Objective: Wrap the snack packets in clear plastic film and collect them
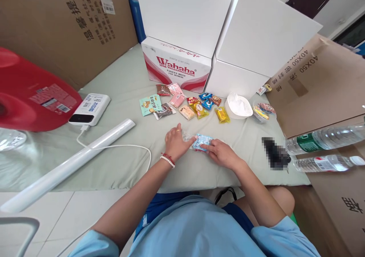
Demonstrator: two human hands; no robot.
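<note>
A light blue patterned packet [201,141] lies on the cloth-covered table between my hands, with crinkled clear plastic [186,136] at its left end. My left hand [175,142] is open, fingers apart beside the clear plastic, and its thumb reaches the packet's left edge. From the right, my right hand [222,152] grips the packet, with two fingers across its top. Just beyond them, several small snack packs are grouped: a mint-green pouch [150,105], pink packs [176,99], a yellow pack [222,115] and blue packs [207,104].
A white bowl [238,107] with plastic inside stands right of the snacks, beside a clear bag of colourful items [264,112]. A Wahaha carton [176,65] backs the table. Left are a power bank [89,109], its white cable, a long white tube [85,150] and a red jug [37,93]. Water bottles [327,139] lie right.
</note>
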